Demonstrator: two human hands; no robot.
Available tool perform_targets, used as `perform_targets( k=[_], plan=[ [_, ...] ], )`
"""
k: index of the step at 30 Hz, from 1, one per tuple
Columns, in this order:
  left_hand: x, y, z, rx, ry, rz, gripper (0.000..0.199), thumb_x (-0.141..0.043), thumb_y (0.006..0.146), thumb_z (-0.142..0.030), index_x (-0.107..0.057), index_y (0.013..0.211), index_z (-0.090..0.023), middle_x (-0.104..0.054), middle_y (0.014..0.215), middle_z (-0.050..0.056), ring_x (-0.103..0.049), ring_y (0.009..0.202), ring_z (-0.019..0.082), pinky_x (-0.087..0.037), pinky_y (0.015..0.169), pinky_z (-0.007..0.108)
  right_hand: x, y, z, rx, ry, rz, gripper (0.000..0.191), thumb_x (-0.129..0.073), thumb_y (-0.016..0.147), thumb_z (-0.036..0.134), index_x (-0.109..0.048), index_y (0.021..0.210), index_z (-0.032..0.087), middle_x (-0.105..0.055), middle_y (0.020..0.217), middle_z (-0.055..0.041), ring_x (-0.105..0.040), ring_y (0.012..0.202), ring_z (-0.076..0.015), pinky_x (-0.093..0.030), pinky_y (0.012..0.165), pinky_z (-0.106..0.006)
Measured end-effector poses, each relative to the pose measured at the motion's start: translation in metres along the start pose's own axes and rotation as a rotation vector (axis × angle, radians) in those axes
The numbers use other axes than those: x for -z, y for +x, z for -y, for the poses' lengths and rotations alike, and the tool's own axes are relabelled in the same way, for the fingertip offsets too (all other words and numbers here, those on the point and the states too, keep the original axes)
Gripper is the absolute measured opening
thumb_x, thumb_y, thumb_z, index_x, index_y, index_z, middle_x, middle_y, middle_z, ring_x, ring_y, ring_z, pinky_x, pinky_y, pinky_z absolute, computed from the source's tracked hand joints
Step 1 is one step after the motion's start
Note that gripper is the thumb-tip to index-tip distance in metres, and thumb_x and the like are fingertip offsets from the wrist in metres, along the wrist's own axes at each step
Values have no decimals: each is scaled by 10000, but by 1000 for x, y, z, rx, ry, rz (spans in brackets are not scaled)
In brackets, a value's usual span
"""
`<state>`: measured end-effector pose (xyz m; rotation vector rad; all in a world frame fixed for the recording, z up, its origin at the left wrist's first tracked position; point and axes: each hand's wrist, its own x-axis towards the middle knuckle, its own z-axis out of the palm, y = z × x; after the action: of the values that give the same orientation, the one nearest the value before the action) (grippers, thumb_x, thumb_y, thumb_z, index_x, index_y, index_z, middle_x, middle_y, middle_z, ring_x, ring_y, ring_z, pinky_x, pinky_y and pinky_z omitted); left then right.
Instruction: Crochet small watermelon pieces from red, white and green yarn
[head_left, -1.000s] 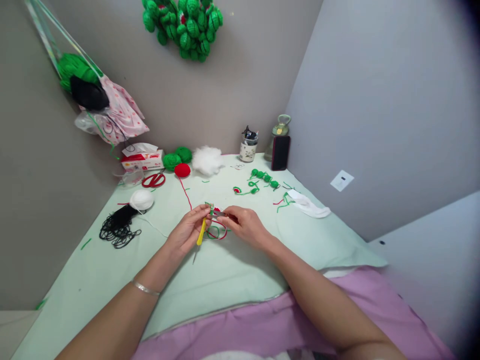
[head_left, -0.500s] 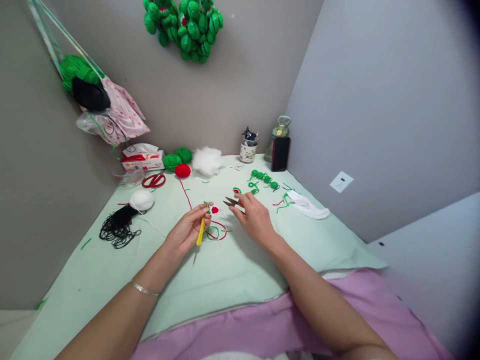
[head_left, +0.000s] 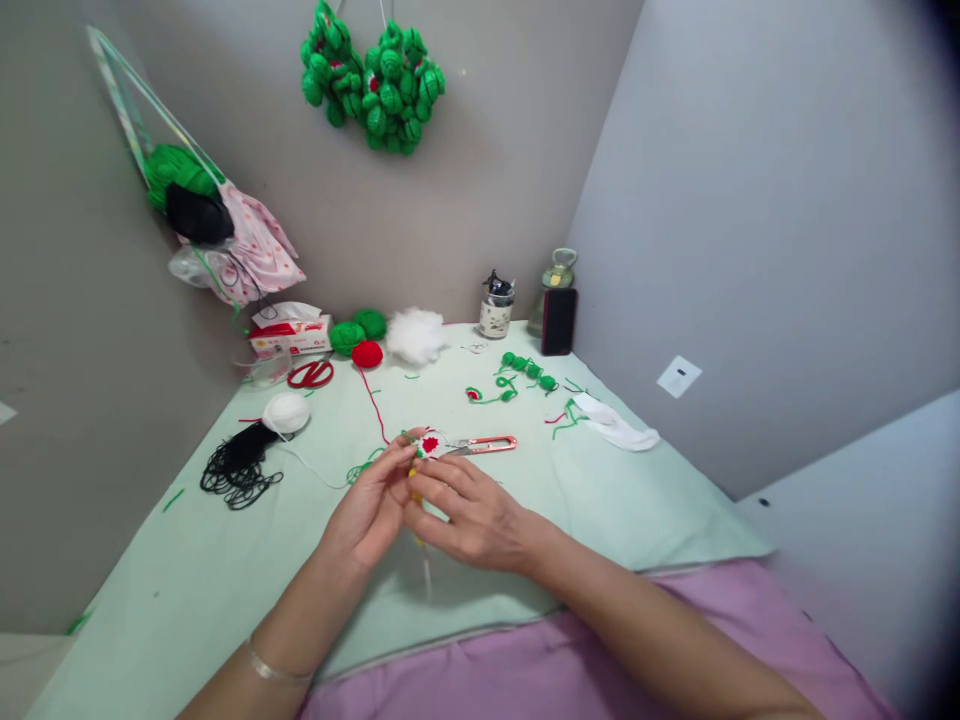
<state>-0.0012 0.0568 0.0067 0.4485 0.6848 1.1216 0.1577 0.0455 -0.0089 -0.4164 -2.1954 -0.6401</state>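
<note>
My left hand [head_left: 375,505] is closed on a small crochet piece [head_left: 430,445] with a red centre, white ring and green edge. My right hand [head_left: 469,515] meets it from the right, its fingers curled on the yellow handle of a crochet hook [head_left: 417,485], which is mostly hidden between the hands. The hook's thin metal shaft points down toward me, somewhat blurred. Thread snips [head_left: 491,443] with orange handles lie on the table just beyond my right fingers, blades toward the piece. Green yarn [head_left: 361,468] loops beside my left fingers.
Behind my hands stand red yarn [head_left: 367,355], green yarn balls [head_left: 347,338], white stuffing [head_left: 416,336], a jar [head_left: 496,312] and a phone [head_left: 559,322]. White yarn [head_left: 286,411], black yarn [head_left: 236,465] and red-handled scissors [head_left: 310,374] lie left. Small green crochet pieces [head_left: 532,370] lie right.
My right hand has put the thread snips down on the table and moved left to the crochet hook by my left hand. The view has tilted up slightly.
</note>
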Motion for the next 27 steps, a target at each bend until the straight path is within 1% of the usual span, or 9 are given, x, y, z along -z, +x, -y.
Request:
perform_targets(
  k=[3, 6, 10, 14, 17, 19, 21, 24, 27],
  plan=[
    [-3, -10, 1, -19, 25, 16, 164, -883, 714, -126, -766, 822, -167, -730, 854, 2, -679, 774, 113, -561, 707, 171, 15, 4, 2, -135, 88, -78, 194, -582, 969, 94, -697, 1121, 127, -741, 1036, -141, -689, 1067, -229, -620, 937, -363],
    [-4, -24, 1, -31, 124, 85, 177, -876, 779, -199, -793, 933, -172, -737, 952, 30, -676, 829, 134, -570, 741, 206, 33, 8, 7, -378, 272, -145, 216, -552, 1025, 206, -681, 1187, 144, -728, 1101, -165, -697, 1041, -233, -627, 876, -374],
    [-8, -41, 1, -49, 311, 205, 258, -893, 780, -236, -786, 1011, -198, -718, 910, 15, -667, 800, 130, -550, 789, 226, 47, 8, 16, -767, 624, -271, 241, -514, 1063, 294, -705, 1194, 229, -744, 1036, -85, -705, 986, -207, -608, 873, -370],
    [-15, -48, 5, -119, 388, 148, 181, -858, 821, -313, -760, 936, -212, -680, 855, -10, -616, 707, 110, -517, 730, 232, 45, 5, 23, -1062, 925, -388, 262, -519, 1068, 341, -766, 1081, 254, -736, 908, -30, -704, 779, -151, -604, 742, -295],
    [-17, -49, 9, -150, 403, 89, 163, -826, 841, -323, -742, 918, -205, -665, 855, -5, -607, 725, 124, -514, 736, 248, 42, 5, 28, -1122, 1021, -403, 204, -607, 1027, 358, -791, 1048, 272, -741, 911, -18, -694, 752, -137, -590, 712, -272],
    [-16, -49, 11, -178, 429, 87, 157, -812, 844, -320, -731, 906, -202, -656, 852, -2, -605, 731, 132, -515, 732, 255, 41, 6, 31, -1135, 1013, -401, 123, -704, 968, 315, -797, 1046, 295, -741, 914, -5, -687, 778, -137, -572, 723, -267],
    [-15, -49, 13, -227, 483, 92, 144, -795, 858, -318, -723, 910, -204, -638, 829, -8, -591, 714, 130, -510, 713, 253, 39, 7, 32, -1124, 969, -392, 151, -766, 916, 244, -800, 1045, 313, -738, 908, 6, -679, 819, -140, -557, 759, -269],
    [-14, -50, 16, -293, 532, 90, 163, -774, 880, -343, -701, 926, -205, -604, 789, -20, -553, 667, 120, -485, 639, 237, 36, 9, 32, -1076, 907, -358, 196, -761, 904, 172, -814, 1026, 316, -736, 896, 0, -671, 853, -148, -545, 794, -284],
    [-16, -51, 20, -266, 495, 66, 255, -794, 864, -369, -672, 1017, -205, -589, 789, -28, -523, 640, 114, -457, 577, 226, 30, 10, 34, -1114, 896, -402, 200, -747, 906, 153, -822, 1000, 312, -737, 889, -7, -673, 837, -155, -545, 789, -303]
  ],
)
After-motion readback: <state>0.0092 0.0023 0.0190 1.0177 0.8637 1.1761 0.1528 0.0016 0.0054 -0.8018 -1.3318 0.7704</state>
